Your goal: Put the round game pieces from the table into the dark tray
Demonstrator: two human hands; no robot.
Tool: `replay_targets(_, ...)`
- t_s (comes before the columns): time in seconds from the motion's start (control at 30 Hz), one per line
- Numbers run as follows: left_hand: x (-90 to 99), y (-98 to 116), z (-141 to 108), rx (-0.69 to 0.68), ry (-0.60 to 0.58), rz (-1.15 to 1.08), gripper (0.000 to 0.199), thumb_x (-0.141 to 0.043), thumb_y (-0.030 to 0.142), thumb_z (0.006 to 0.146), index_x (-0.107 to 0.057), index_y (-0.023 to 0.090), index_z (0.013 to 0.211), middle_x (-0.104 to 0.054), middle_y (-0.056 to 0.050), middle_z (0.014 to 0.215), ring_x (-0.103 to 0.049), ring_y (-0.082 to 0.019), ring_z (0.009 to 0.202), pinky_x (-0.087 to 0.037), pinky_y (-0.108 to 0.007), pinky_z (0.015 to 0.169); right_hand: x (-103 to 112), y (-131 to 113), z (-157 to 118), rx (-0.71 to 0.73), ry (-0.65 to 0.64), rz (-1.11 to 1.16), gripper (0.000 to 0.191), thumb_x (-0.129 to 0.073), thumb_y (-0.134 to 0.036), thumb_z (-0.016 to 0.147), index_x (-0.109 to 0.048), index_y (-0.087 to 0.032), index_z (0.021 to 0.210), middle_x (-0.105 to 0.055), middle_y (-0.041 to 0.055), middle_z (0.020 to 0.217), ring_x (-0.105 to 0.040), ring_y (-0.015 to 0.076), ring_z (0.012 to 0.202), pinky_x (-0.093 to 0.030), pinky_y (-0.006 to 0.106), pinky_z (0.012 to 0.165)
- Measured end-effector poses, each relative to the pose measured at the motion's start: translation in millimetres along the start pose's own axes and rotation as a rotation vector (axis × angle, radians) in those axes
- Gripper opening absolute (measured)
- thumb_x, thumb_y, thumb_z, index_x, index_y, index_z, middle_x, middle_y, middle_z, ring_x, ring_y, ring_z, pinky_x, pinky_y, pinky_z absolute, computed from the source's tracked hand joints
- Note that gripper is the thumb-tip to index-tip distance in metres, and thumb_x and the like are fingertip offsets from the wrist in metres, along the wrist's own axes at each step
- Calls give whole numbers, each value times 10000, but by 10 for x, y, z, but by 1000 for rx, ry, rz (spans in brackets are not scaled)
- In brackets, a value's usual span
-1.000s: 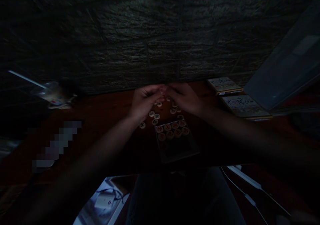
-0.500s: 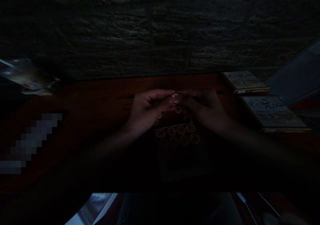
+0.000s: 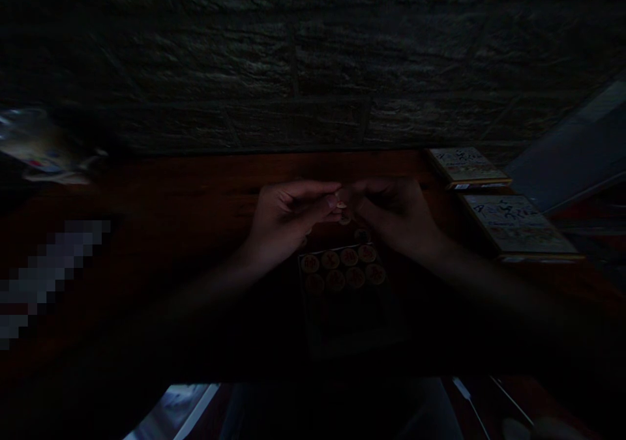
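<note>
In the dim head view, my left hand [image 3: 288,213] pinches a round Chinese chess piece [image 3: 341,204], tilted, between thumb and fingers. My right hand [image 3: 394,206] meets it from the other side, fingers closed at the same piece; its fingertips are dark and partly hidden. Right below the hands lie loose pieces, one [image 3: 362,234] near my right hand and another [image 3: 306,238] beside my left wrist. Closer to me is an open box [image 3: 313,336] with two rows of pieces [image 3: 349,256] bearing red characters, set at its far end.
Two flat printed boxes [image 3: 521,225] [image 3: 467,164] lie on the wooden table [image 3: 195,179] at the right. A clear plastic-looking container [image 3: 42,146] stands at the far left, and a blurred-out pale object [image 3: 53,270] lies nearer. A stone wall [image 3: 313,62] rises behind.
The piece between my hands has tilted and sunk slightly, so its red character no longer shows. My hands stay together; the view has shifted a little.
</note>
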State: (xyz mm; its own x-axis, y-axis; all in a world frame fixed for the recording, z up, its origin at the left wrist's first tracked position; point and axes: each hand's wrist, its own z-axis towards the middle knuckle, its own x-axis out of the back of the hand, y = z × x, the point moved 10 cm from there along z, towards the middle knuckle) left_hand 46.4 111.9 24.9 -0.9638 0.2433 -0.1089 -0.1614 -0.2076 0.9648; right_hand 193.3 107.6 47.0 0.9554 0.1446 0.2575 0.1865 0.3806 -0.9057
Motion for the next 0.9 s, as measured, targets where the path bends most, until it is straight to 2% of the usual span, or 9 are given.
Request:
replay_targets(0.1,-39,72,-5,-74,-40,71,273,-940,260,783,-860,217,1041,-862,-53,1014,-832,-234,905,-687,-362,886,1,20,-8,-5,3,5,377,-814,-570,885,-781,-212,768,-740,17,691,-663,153,626,-517,273,585)
replay_targets(0.2,-59,111,-7,-112,-54,102,279,-947,241,770,-857,220,1034,-863,-46,990,-831,-233,906,-683,-355,880,4,31,-21,-13,8,7,428,-805,-618,877,-765,-214,743,-727,15,674,-632,143,578,-485,267,534)
replay_targets(0.33,-25,82,-5,-62,-4,71,224,-934,275,787,-854,218,988,-863,-39,968,-832,-234,861,-695,-376,859,-28,29,-34,-41,-27,45,446,-769,-621,909,-762,-208,742,-705,6,667,-599,121,543,-455,248,498)
replay_targets(0.47,3,46,0,-10,33,-9,161,-883,313,856,-858,207,975,-860,-39,940,-831,-222,826,-706,-383,846,-42,16,-38,-49,-41,82,377,-770,-537,937,-774,-199,770,-686,-6,653,-590,107,530,-450,232,494)
replay_targets(0.57,13,39,7,-6,36,-52,155,-889,311,856,-861,203,964,-858,-39,916,-831,-213,802,-705,-371,835,-53,46,-37,-62,-42,108,314,-771,-501,942,-809,-200,859,-688,-12,662,-591,104,529,-462,226,497)
replay_targets(0.7,1,41,10,-19,8,-53,254,-930,312,810,-859,206,1029,-862,-66,1040,-837,-237,889,-691,-393,890,-22,53,-27,-36,-1,159,354,-849,-512,863,-832,-198,1026,-748,0,724,-602,106,529,-469,225,485)
replay_targets(0.9,-46,103,20,-92,-60,23,356,-961,297,764,-853,215,1093,-857,-78,1109,-829,-262,1014,-663,-391,962,-23,73,-11,-65,-12,181,385,-907,-517,798,-830,-185,978,-742,-3,686,-600,105,512,-463,212,457)
